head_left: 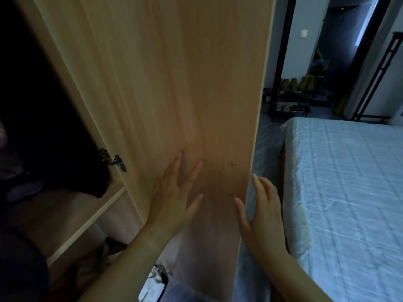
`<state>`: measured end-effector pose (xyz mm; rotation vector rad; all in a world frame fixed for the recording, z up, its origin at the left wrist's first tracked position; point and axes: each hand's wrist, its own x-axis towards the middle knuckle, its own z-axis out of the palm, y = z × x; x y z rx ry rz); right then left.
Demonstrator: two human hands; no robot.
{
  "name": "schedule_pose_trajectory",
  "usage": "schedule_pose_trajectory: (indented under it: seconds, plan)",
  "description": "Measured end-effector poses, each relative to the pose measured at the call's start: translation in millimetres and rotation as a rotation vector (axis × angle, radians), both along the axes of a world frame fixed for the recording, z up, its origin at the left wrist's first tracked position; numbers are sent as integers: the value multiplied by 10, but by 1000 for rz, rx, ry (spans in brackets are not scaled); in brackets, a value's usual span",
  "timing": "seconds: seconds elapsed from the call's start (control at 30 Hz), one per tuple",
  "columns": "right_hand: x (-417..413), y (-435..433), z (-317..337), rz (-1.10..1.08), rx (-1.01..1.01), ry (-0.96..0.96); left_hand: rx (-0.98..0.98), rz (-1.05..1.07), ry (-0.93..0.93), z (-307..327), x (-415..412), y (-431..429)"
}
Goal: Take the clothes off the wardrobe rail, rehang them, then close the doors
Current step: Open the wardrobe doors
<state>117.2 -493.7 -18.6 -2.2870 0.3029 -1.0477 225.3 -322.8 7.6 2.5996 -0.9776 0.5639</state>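
- Head view: the wardrobe door (174, 83) stands open right in front of me, its long axis upright and its inner face turned to me.
- My left hand (172, 197) lies flat on that face with the fingers spread, and holds nothing.
- My right hand (263, 212) is at the door's free edge (260, 105), on the right. The thumb (241, 212) is on the inner face and the fingers are straight, past the edge. It grips nothing yet.
- The hinge (113, 160) sits at the door's left, so I judge the swing turns on the free edge, where my right hand is nearer.
- Dark clothes (65, 138) hang in the wardrobe to the far left. The rail is out of view.
- A bed (349, 182) lies to the right, near the door's edge.
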Motion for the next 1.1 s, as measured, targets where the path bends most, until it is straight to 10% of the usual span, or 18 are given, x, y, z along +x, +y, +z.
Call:
schedule_pose_trajectory:
  seconds: [0.27, 0.63, 1.1]
  plan:
    - [-11, 1205, -123, 331, -143, 290, -21, 272, 93, -84, -656, 1507]
    - [758, 3312, 264, 1279, -198, 64, -87, 937, -31, -113, -1667, 3291]
    - [1468, 4330, 590, 1939, 119, 40, -990, 1302, -137, -110, -1162, 2909]
